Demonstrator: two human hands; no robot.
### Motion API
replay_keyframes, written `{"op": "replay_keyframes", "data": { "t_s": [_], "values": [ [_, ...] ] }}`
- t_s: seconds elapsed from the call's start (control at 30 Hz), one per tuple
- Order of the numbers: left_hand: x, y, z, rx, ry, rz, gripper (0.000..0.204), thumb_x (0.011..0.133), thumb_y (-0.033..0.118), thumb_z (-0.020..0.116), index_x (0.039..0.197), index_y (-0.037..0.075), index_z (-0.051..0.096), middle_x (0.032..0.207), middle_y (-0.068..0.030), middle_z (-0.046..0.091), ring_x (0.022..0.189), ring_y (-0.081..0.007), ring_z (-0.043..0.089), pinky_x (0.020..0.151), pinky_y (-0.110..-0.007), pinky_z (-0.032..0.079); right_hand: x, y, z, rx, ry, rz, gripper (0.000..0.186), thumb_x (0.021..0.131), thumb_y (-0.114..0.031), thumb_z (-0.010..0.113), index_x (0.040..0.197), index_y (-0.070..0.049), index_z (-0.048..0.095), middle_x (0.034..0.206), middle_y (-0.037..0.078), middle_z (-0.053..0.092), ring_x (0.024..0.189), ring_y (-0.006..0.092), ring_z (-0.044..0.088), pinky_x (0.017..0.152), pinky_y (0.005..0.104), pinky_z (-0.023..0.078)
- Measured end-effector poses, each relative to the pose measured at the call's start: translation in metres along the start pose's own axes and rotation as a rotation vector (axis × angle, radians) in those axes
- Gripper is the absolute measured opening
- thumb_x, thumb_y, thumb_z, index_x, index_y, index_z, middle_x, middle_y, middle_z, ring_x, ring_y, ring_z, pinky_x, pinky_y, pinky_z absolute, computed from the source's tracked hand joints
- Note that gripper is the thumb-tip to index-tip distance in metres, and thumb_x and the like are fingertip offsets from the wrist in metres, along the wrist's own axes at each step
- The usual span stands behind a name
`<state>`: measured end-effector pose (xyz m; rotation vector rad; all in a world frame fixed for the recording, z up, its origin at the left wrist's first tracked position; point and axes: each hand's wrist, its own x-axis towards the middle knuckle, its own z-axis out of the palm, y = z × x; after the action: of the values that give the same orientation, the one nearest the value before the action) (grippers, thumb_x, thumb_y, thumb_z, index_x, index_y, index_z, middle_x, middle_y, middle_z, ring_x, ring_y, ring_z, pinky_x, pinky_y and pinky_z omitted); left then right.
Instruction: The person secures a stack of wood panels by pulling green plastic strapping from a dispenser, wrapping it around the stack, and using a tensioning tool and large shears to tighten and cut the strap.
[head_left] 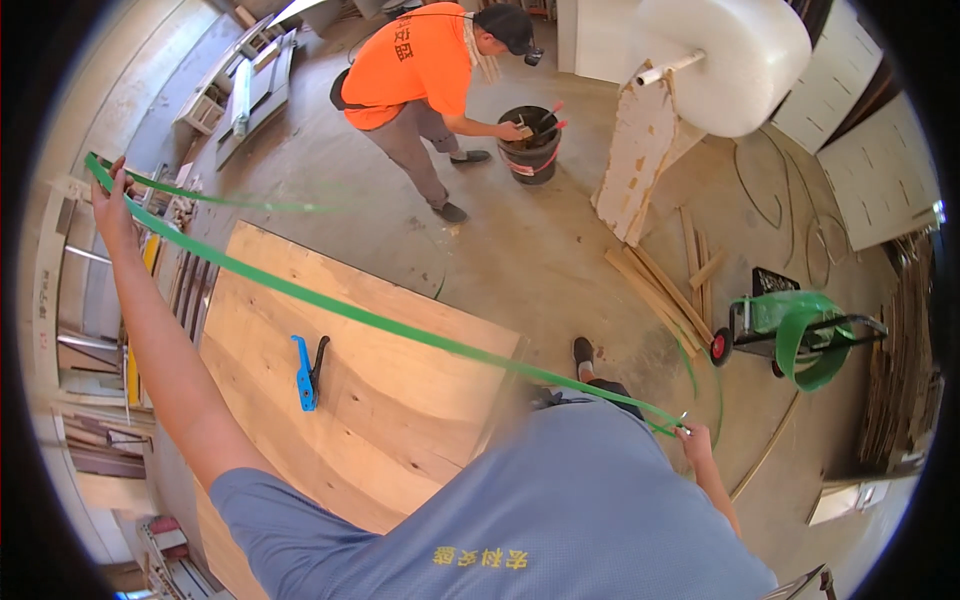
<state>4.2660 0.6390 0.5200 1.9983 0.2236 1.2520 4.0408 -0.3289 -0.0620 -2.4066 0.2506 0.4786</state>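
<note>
Both hands grip one green strap (400,325), stretched taut above the plywood sheet (380,400): left hand (112,205) raised and closed on it, right hand (693,440) pinching it low. Likely hazard: a slipping grip lets the strap whip back.

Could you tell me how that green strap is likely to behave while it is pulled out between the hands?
The green strap probably flexes easily yet springs: it runs nearly straight between the left hand and right hand, while its free end arcs loosely. Being thin, it looks light. It may recoil toward the strap reel if released.
</note>
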Motion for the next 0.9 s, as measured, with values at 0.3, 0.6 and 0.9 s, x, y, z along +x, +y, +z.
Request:
{"op": "replay_keyframes", "data": {
  "t_s": [0.3,0.6,0.9],
  "values": [
    [-0.001,-0.012,-0.007,0.657,-0.153,0.055,0.036,0.093,0.005,0.054,0.129,0.008,0.057,0.110,-0.0032,0.066,0.076,-0.0089,0.059,0.066,-0.023,0.046,0.149,-0.046,-0.040,-0.052,-0.236,0.002,0.030,0.079,-0.028,0.075,0.097,-0.004,0.072,0.078,0.018,0.066,0.068,0.0308,0.064,0.064,0.0399,0.050],
    [-0.032,-0.069,0.008,0.560,-0.048,-0.303,0.030,0.094,0.005,0.054,0.123,0.006,0.059,0.107,-0.0036,0.066,0.074,-0.0091,0.060,0.061,-0.024,0.048,0.225,-0.012,-0.052,-0.057,-0.283,-0.012,0.031,0.079,-0.024,0.077,0.100,-0.002,0.071,0.074,0.015,0.064,0.063,0.0240,0.061,0.060,0.0374,0.048],
    [-0.058,-0.096,0.005,0.393,0.037,-0.304,0.029,0.090,0.012,0.066,0.117,0.003,0.059,0.098,-0.0052,0.068,0.073,-0.0136,0.065,0.061,-0.026,0.050,0.232,-0.034,-0.038,-0.108,-0.225,-0.098,0.031,0.080,-0.019,0.075,0.102,0.002,0.070,0.082,0.017,0.068,0.076,0.0265,0.063,0.072,0.0397,0.049]
  ]
}}
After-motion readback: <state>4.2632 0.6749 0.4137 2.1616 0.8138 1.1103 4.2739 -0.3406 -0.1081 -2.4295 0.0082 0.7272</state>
